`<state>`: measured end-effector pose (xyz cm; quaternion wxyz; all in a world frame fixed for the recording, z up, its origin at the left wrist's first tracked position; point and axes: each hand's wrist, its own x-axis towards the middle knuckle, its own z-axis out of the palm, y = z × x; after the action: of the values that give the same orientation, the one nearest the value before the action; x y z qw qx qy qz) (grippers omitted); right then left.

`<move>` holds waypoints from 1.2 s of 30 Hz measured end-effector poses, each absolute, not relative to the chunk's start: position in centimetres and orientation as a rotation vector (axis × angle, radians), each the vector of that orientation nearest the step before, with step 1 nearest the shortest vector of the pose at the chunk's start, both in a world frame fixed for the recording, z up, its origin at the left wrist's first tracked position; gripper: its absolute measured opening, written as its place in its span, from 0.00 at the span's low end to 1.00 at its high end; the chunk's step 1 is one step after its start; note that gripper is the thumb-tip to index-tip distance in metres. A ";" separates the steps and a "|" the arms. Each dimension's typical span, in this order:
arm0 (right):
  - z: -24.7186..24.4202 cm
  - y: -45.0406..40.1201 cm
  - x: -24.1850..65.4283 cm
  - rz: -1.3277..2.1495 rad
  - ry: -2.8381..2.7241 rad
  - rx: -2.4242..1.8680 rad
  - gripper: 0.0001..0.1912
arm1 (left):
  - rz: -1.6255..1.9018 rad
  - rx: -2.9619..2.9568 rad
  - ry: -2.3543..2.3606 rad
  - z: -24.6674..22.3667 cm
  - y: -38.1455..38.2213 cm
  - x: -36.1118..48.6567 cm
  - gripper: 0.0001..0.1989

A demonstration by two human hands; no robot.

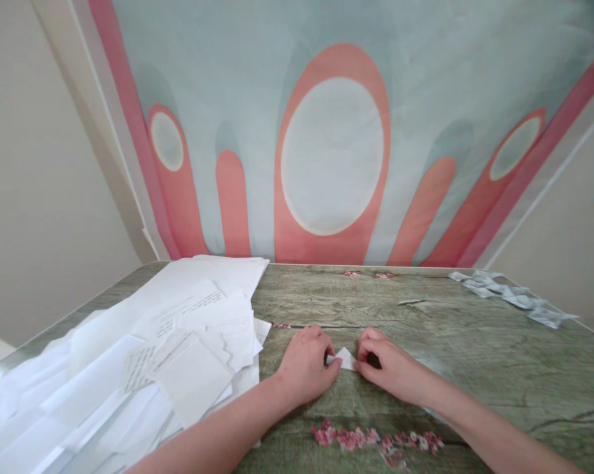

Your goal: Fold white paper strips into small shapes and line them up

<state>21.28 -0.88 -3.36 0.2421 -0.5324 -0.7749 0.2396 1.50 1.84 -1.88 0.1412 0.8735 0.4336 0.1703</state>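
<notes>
Between my two hands is a small piece of folded white paper (346,359), its upper edge coming to a point. My left hand (309,363) pinches its left end between thumb and fingers. On the other side my right hand (386,363) grips the right corner, thumb below and curled fingers above. Both hands rest low over the wood-patterned table (321,299). Parts of the paper are hidden under the fingertips.
A large heap of loose white paper sheets (104,349), some printed, covers the table's left side. Several small folded paper pieces (509,293) lie along the far right edge. Behind the table stands a wall covering (247,85) with coral shapes. Pink flower prints (351,436) decorate the tabletop.
</notes>
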 end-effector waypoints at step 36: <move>-3.6 -4.3 20.0 -0.395 -2.505 -1.164 0.12 | 0.419 2.560 1.245 -1.5 2.0 1.7 0.08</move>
<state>19.96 -4.29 -3.56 0.1748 -0.4106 -0.8839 -0.1396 1.67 1.96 -1.47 0.1316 0.8820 0.4289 0.1443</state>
